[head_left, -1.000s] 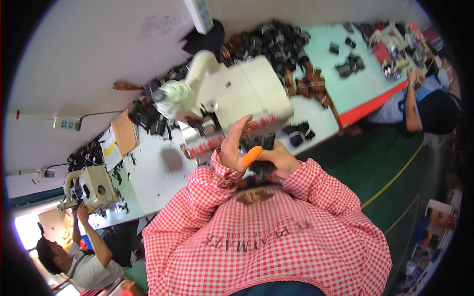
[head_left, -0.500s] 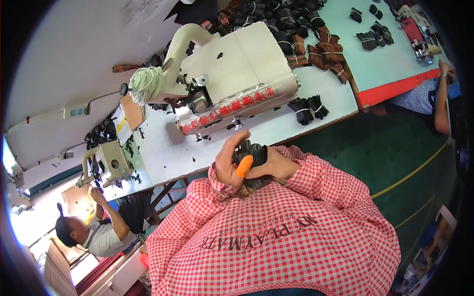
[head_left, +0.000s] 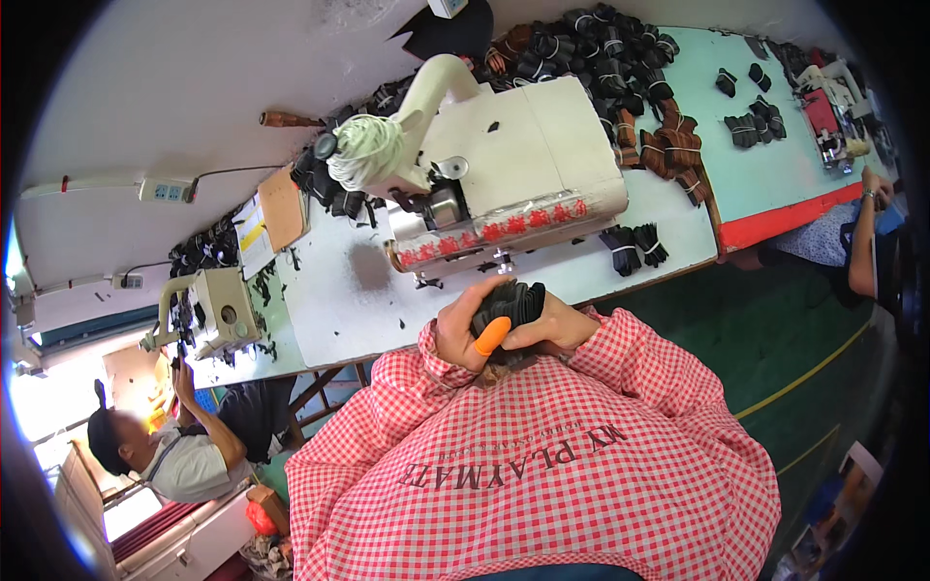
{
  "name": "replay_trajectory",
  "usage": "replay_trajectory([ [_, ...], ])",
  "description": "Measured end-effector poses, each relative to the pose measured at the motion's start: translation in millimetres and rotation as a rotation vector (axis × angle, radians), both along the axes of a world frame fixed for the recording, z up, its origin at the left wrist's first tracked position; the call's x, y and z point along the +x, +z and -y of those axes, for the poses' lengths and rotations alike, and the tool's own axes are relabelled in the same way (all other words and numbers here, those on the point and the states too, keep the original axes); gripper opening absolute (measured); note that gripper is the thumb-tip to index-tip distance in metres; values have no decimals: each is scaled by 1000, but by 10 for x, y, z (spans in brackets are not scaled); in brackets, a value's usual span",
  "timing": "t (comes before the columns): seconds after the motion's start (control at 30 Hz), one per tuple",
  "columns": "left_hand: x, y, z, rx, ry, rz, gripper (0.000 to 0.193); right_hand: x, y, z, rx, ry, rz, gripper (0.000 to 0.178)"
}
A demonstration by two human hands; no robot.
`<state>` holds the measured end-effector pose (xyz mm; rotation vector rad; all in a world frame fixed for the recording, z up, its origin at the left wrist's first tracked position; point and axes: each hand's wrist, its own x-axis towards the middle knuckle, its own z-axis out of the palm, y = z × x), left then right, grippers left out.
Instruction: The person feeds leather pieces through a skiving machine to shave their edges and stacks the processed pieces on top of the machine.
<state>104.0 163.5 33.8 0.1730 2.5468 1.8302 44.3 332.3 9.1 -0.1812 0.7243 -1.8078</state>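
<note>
- a red-and-white checked garment is worn, its sleeves reaching to both wrists.
- in front of the chest, a black bundle is held up between the two hands and is seen against the near edge of the white table.
- by the left hand, the bundle is gripped from the left; an orange finger cover is worn on its thumb.
- by the right hand, the bundle is gripped from the right; its fingers are partly hidden.
- beyond the hands, the white table is occupied by a cream sewing machine, on whose left end pale cord is wound.
- right of the machine, two tied black bunches are laid side by side.
- behind it, brown bundles and a heap of black bundles are piled.
- farther left, a second machine is attended by a co-worker.
- at far right, a red-edged green table is bordered by another person's arm.
</note>
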Motion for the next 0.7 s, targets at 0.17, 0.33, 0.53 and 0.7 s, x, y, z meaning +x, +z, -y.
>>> replay_trajectory([
  [0.17,-133,58,351,10,-30,-153,58,128,-99,370,184,-38,-50,48],
  [0.33,108,-22,737,94,-295,-230,48,284,239,519,124,-118,103,45],
  [0.53,82,-180,917,16,-167,-245,42,347,206,881,354,55,-195,41],
  [0.7,129,-158,992,-240,38,-169,50,499,-45,1162,696,-256,-891,59],
])
